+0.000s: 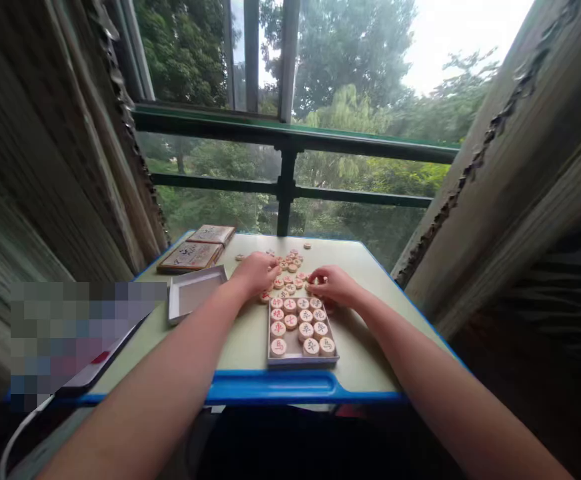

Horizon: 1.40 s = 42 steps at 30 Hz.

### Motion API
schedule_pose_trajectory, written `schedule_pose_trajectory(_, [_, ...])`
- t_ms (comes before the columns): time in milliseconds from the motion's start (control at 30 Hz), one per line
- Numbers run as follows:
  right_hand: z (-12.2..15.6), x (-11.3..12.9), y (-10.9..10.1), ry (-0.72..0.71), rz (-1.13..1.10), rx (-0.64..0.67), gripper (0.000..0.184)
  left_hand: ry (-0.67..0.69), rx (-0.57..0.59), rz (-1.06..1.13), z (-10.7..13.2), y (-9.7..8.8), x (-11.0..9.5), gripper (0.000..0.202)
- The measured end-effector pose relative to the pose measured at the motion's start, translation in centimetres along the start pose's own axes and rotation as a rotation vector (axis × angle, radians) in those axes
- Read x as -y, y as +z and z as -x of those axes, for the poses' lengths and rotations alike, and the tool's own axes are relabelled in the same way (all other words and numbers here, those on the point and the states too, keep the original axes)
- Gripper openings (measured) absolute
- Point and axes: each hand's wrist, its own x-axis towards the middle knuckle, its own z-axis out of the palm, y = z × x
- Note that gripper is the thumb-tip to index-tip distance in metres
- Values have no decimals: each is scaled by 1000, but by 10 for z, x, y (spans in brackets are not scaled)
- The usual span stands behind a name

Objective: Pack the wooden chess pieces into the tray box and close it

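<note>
By a window (350,67), on a tabletop (363,367), one box (303,361) holds fourteen round pieces (305,331); loose pieces (289,280) lie beyond, mostly between the left hand (256,272) and right hand (336,285), both curled, grip unclear. One tray (195,293) and two flat cases (190,255) sit left.

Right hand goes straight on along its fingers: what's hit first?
Probably the loose round pieces just to the left of the right hand, short of the left hand. Depth is unclear; the fingertips may be touching one.
</note>
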Motion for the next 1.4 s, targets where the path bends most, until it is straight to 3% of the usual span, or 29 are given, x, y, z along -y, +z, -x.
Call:
schedule_pose_trajectory(133, [1,1,-4,-4,-17,-75,15,-22,10,3,0,0,-1,29])
schedule_pose_trajectory(233, [11,14,-9,-178,-73,-103,15,-19,10,13,0,0,-1,29])
schedule_pose_trajectory(367, [27,37,-8,-413,-97,37,17,-23,-1,28,-1,2,0,29])
schedule_pose_trajectory(500, [33,49,-1,-535,-9,138,17,-5,-1,48,-1,3,0,28])
schedule_pose_trajectory(1067, [31,48,2,-553,17,192,16,12,22,-29,-1,-2,-4,30])
schedule_pose_trajectory(1400, [36,50,-11,-528,14,241,22,-5,40,-35,0,-2,-4,32])
